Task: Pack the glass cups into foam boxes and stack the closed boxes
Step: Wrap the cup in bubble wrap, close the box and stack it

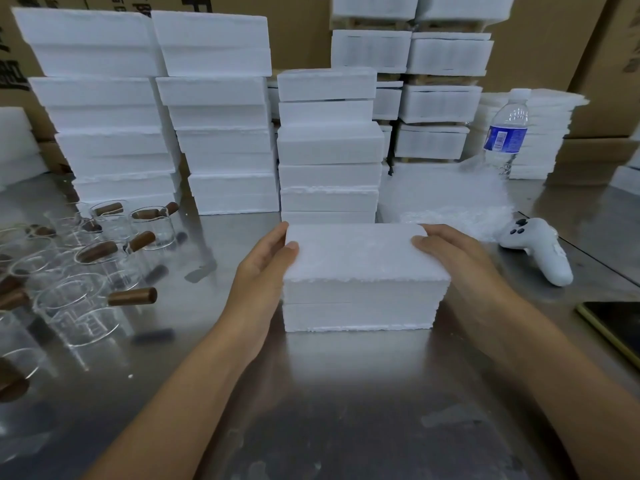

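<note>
— White rectangular foam box (pixel 363 271), lid on, at the middle of the bare steel table (pixel 329 393): is it ready to go up?
— I'd judge so. The lid sits flush on the base, so the closing step looks done and stacking comes next. What's inside is hidden.
— And the hands?
— Left hand (pixel 263 268) clasps the box's left end, thumb on the lid, fingers round the far corner. Right hand (pixel 450 251) does the same on the right end. Both are clamped on it, and its base rests on the table.
— What does the next move need?
— A level lift with even pressure from both ends, so the lid stays on, then setting it down square on a stack.
— Which stack?
— Probably the middle stack of closed white foam boxes (pixel 329 143) just behind it, the lowest of the three. The two taller stacks (pixel 114 109) stand to its left.
— Any cups left?
— Plenty. Clear glass cups with brown wooden handles (pixel 86 306) crowd the near left, upright, empty and unpacked.
— Anything else?
— A white handheld controller (pixel 540 247) lies just right of the box, with a clear plastic water bottle (pixel 507 133) farther back. Far right, more white foam cases (pixel 440 102) stand before brown cardboard cartons (pixel 540 46).
</note>
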`<state>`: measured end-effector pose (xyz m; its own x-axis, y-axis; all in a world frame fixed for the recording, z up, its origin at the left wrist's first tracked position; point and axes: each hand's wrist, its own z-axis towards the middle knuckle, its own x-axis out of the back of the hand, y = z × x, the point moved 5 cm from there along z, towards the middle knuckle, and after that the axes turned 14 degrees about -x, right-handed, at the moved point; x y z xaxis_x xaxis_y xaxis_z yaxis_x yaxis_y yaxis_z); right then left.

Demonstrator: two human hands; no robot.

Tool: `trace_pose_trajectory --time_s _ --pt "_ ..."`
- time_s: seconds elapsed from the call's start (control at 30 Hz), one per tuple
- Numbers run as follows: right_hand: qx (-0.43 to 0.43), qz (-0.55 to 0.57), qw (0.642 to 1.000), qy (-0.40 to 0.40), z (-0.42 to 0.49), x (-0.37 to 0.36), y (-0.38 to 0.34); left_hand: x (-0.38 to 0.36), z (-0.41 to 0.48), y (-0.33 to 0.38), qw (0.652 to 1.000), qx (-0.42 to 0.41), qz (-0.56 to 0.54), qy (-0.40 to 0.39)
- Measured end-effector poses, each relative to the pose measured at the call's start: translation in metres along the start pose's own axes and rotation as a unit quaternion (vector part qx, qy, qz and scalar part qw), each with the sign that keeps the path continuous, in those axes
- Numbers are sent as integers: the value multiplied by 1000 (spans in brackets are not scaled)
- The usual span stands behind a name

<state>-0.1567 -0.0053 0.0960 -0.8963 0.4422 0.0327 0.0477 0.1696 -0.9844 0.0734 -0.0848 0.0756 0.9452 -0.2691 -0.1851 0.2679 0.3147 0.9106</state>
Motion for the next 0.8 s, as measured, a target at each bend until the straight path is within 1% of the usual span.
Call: trace_pose_trajectory --time_s 0.13,0.27,0.37,0.43,0.5,0.6,0.67,0.73,0.8 --pt "-32 9 999 16 8 2 5 1 0 -4 999 28 24 -15" --pt "-46 29 998 -4 10 1 7 1 0 -5 998 46 30 -25" --pt "-83 24 996 -21 8 0 10 1 -2 -6 996 76 25 -27" --pt "-114 4 993 -7 7 1 10 -1 -5 -5 993 105 19 -41" --pt "-122 -42 991 24 7 5 8 -1 -8 -7 988 137 31 -58" --pt "-122 -82 989 28 7 5 5 1 -10 -13 984 169 24 -42" --pt "-109 -67 991 26 7 4 6 0 -10 -11 986 163 5 -25" --pt "-84 -9 996 31 7 -1 7 -1 -9 -7 992 124 -15 -8" --pt "-47 19 998 40 9 -5 9 -1 -7 -1 996 88 -26 6"
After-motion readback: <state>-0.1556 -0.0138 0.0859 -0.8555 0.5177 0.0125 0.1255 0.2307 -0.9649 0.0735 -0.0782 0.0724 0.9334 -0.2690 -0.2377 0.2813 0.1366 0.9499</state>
